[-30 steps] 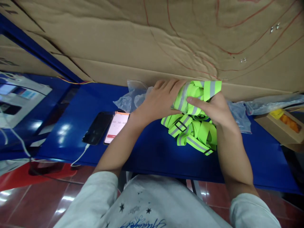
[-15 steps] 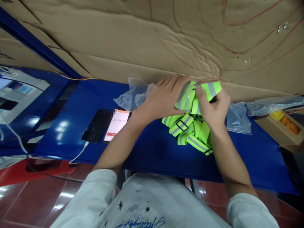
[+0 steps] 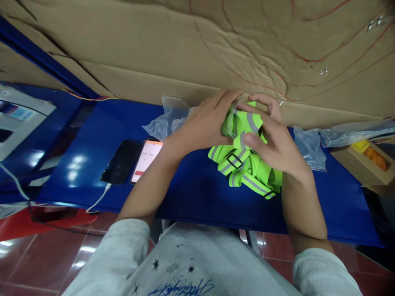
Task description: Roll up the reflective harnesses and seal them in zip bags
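A bundle of neon yellow-green reflective straps with silver stripes and black buckles lies heaped on the blue table. Its upper part rises between my hands, partly inside a clear plastic bag. My left hand is closed around the bag and the straps in it, from the left side. On the right, my right hand has its fingers apart, with the thumb and a finger touching the straps near the bag's mouth. The ends of some left fingers are hidden behind the bag.
Two phones lie to the left: a dark one with a white cable and one showing a timer. More clear bags and a small cardboard box are at the right. A large cardboard sheet stands behind the table.
My right hand has loosened its pinch on the straps and spread its fingers, its thumb now lower and farther left. My left hand keeps its hold on the bag.
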